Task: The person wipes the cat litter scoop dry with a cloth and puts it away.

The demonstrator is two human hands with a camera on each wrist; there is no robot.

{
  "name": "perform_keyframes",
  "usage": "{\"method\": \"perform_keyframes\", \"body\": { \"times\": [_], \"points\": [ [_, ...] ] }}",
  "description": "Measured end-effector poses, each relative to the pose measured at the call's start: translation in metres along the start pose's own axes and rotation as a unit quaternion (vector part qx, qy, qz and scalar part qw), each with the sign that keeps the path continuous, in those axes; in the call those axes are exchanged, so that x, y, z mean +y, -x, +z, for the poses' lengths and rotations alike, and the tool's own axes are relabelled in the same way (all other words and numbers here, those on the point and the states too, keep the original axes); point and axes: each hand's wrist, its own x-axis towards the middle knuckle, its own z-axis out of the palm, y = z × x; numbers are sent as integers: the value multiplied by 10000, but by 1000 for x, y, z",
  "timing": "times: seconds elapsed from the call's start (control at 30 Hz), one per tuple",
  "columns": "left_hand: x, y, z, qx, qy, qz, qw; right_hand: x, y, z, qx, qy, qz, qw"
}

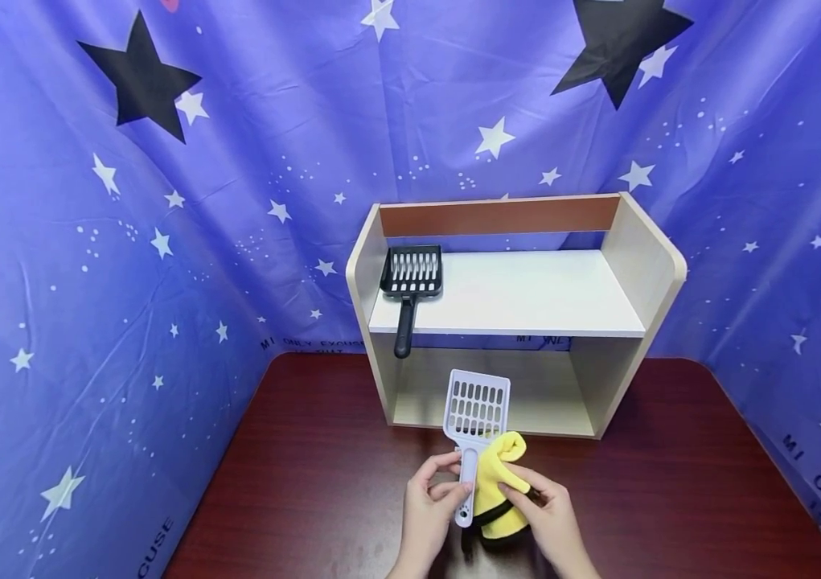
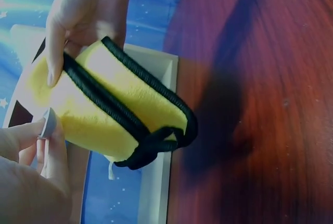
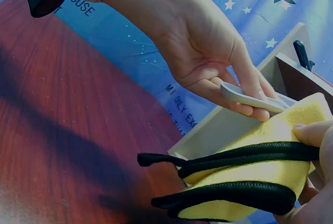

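A light grey slotted litter scoop [image 1: 470, 474] is held upright by its handle in my left hand [image 1: 430, 507], slotted head uppermost. My right hand [image 1: 546, 515] pinches a folded yellow cloth with black edging [image 1: 500, 490] just right of the handle. The cloth's top edge overlaps the lower corner of the scoop head in the head view. Seen from the left wrist, the cloth [image 2: 119, 109] hangs in folds, with a black loop at its lower corner. In the right wrist view the scoop handle [image 3: 250, 98] lies between left thumb and fingers, its end close to the cloth.
Behind the hands stands a two-level wooden shelf [image 1: 634, 354] on a dark red-brown table [image 1: 294, 482]. A black slotted scoop [image 1: 410, 289] lies at the left of the upper shelf, its handle jutting over the front edge. A blue star-patterned curtain [image 1: 236, 241] surrounds the table.
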Motion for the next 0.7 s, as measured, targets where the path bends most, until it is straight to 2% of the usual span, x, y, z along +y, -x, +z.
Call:
{"method": "perform_keyframes", "body": {
  "times": [0.3,0.47,0.7],
  "points": [
    [12,-9,-4,42,66,344,9994,-7,-5,-21,-267,-264,-272,9989],
    [22,-13,-6,48,83,613,9981,-6,-4,-31,-155,-176,-40,9997],
    [34,-17,-8,4,216,778,9967,-2,1,-40,74,168,276,9995]
  ]
}}
